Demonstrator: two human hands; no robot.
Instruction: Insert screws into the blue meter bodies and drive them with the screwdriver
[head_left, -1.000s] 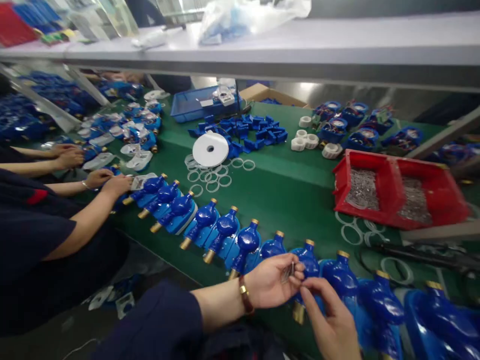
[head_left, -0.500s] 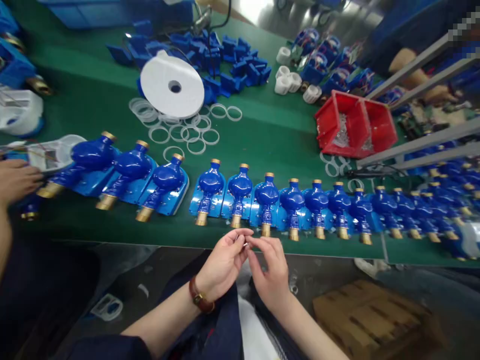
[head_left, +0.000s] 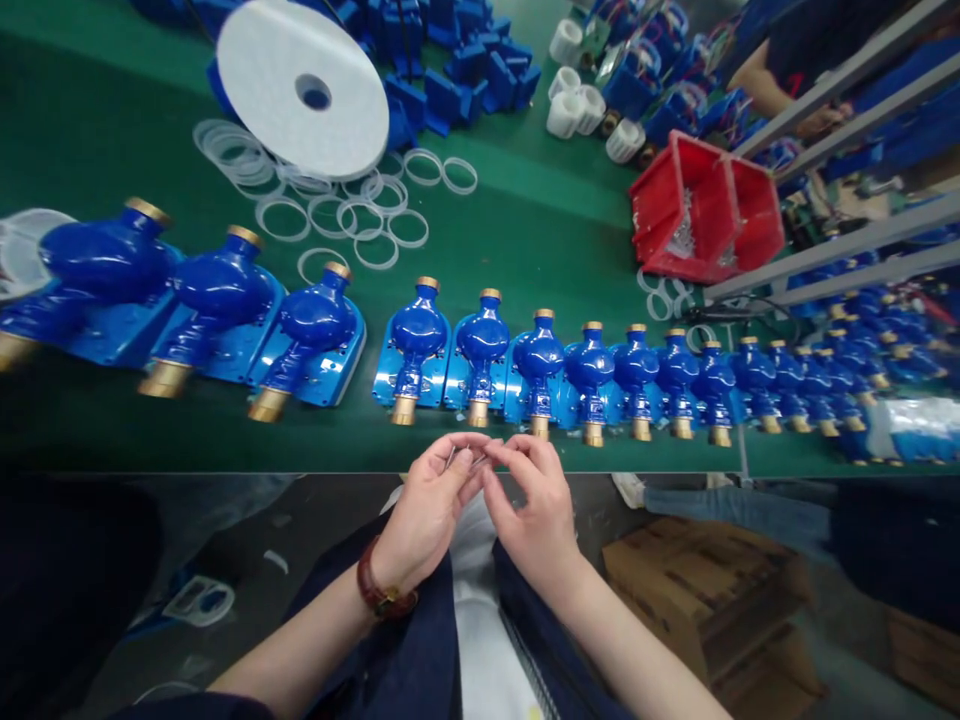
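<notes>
The head view showed thin, silvery metal pins (head_left: 451, 457) between the grasping fingers of the left hand (head_left: 421, 515), the right hand (head_left: 537, 505) bent just beside, its grip unclear.

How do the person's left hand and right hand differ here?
The left hand wears a brown wrist strap; the right hand has a bare wrist. The left hand holds thin metal pieces, while the right hand is close beside them. Both are partly curled.

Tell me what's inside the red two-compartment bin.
The red two-compartment bin holds small silvery pieces in its left compartment; some show low in the right one. Its walls cover the rest.
</notes>
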